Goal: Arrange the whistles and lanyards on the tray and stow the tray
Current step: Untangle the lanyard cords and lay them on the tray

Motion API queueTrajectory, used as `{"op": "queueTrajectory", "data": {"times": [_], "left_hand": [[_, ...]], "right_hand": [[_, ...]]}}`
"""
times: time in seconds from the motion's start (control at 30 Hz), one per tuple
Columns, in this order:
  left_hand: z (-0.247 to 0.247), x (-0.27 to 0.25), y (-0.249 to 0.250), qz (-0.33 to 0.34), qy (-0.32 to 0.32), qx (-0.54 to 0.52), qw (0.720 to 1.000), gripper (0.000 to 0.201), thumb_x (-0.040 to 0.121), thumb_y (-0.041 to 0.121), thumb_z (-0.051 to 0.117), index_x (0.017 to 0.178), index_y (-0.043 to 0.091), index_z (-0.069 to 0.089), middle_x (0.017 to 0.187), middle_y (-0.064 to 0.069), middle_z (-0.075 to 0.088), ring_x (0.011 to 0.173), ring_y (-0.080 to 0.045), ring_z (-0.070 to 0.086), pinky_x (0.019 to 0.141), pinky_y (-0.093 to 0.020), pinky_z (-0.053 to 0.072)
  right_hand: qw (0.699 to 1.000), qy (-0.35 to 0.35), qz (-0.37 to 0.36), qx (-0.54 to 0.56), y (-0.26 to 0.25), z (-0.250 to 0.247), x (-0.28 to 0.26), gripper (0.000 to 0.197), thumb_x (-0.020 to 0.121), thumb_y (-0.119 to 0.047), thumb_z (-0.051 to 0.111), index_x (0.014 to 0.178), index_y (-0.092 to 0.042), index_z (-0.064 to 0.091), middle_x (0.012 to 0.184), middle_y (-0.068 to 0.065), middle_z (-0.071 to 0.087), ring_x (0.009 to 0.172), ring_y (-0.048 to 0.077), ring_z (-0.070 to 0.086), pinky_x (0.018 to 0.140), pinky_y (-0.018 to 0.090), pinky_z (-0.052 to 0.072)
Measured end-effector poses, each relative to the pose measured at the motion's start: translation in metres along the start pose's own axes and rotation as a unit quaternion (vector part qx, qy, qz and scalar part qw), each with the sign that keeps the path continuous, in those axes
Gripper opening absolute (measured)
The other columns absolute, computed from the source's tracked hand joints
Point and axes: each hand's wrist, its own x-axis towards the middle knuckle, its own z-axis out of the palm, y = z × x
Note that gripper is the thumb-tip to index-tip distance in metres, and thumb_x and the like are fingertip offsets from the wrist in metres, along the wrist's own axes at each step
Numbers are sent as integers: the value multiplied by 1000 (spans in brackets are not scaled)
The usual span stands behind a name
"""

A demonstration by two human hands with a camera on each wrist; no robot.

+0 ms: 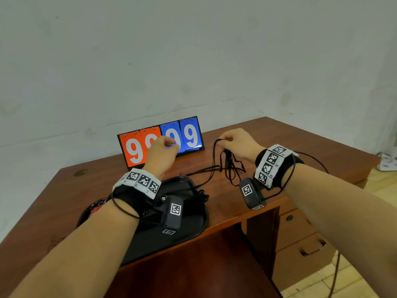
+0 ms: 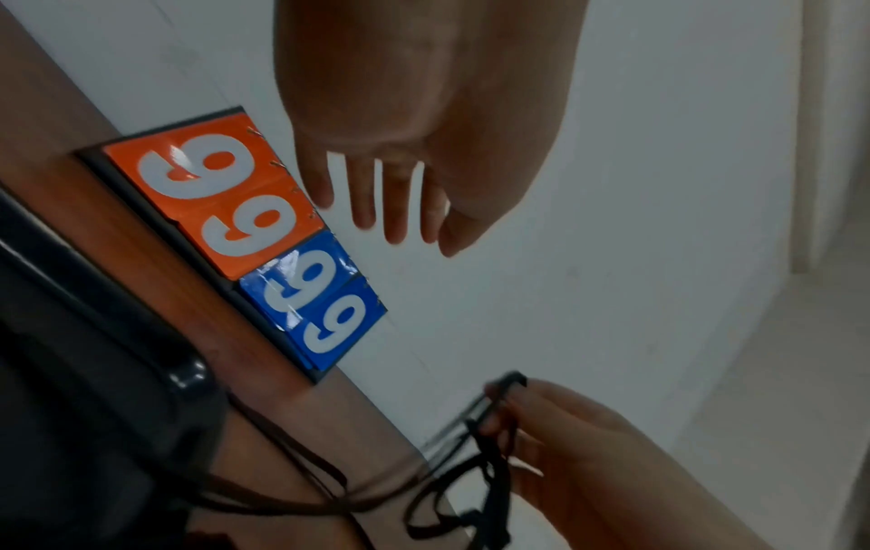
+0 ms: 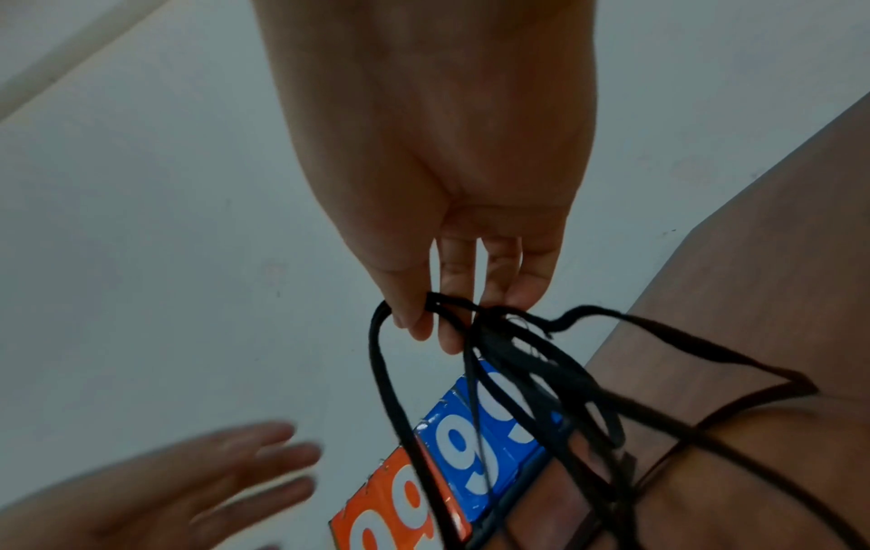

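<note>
My right hand [image 1: 227, 140] [image 3: 438, 320] pinches a bunch of black lanyards [image 1: 228, 166] [image 3: 518, 368] [image 2: 485, 465] and holds it above the desk, loops dangling; cords trail left onto the black tray [image 1: 193, 224] [image 2: 94, 372] at the desk's front edge. My left hand [image 1: 169, 145] [image 2: 390, 208] hovers empty, fingers straight and spread, in front of the scoreboard, left of the lanyards. A dark tangle of cords [image 1: 200, 195] lies on the tray's right side. No whistle is plainly visible; my left wrist hides much of the tray.
A flip scoreboard [image 1: 161, 140] [image 2: 245, 238] [image 3: 452, 465] showing 99 in orange and 99 in blue stands at the back of the brown desk [image 1: 300, 143], against the white wall. Desk drawers [image 1: 300, 239] are at lower right. A dark round object [image 1: 94, 208] lies by the tray's left.
</note>
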Motion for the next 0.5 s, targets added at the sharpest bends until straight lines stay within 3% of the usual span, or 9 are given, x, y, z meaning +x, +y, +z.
{"op": "queueTrajectory", "data": {"times": [0.1,0.2,0.27,0.33,0.37,0.5], "left_hand": [[19,-10,25,30,-119,6,992,32,97,27,58,128,20,56,118,6,60,110,-10,56,96,-28,45],[34,-18,42,36,-200,21,979,33,100,31,52,131,21,52,112,1,66,107,-13,60,96,-30,46],[41,-19,44,44,-209,28,977,28,102,29,50,127,19,54,101,-1,70,92,-6,65,83,-25,49],[44,-22,43,45,-194,30,980,22,103,26,48,121,17,56,86,-1,69,59,8,59,58,-17,42],[45,-22,42,41,-185,26,982,21,103,25,47,119,16,57,79,-2,68,46,8,54,51,-16,37],[44,-23,38,41,-144,28,988,22,103,20,47,106,8,65,67,-5,66,38,4,51,41,-8,35]], "right_hand": [[999,-27,-23,16,-11,10,-2,18,93,-27,63,93,-14,76,82,1,74,73,12,65,76,31,54],[998,-43,-43,3,-18,19,-3,17,90,-22,62,91,-13,76,84,7,73,76,18,64,76,34,52],[998,-45,-46,-12,-18,22,-4,18,88,-18,60,86,-8,75,83,14,72,70,22,60,72,39,52],[998,-39,-45,-17,-15,23,-5,20,89,-20,60,83,-6,74,80,16,70,64,16,55,65,35,47],[998,-40,-43,-19,-13,23,-5,22,89,-23,61,82,-6,73,79,15,69,62,14,53,62,31,44],[995,-85,-40,-16,-12,24,-7,29,92,-26,62,83,1,66,86,18,68,66,14,52,65,29,41]]}}
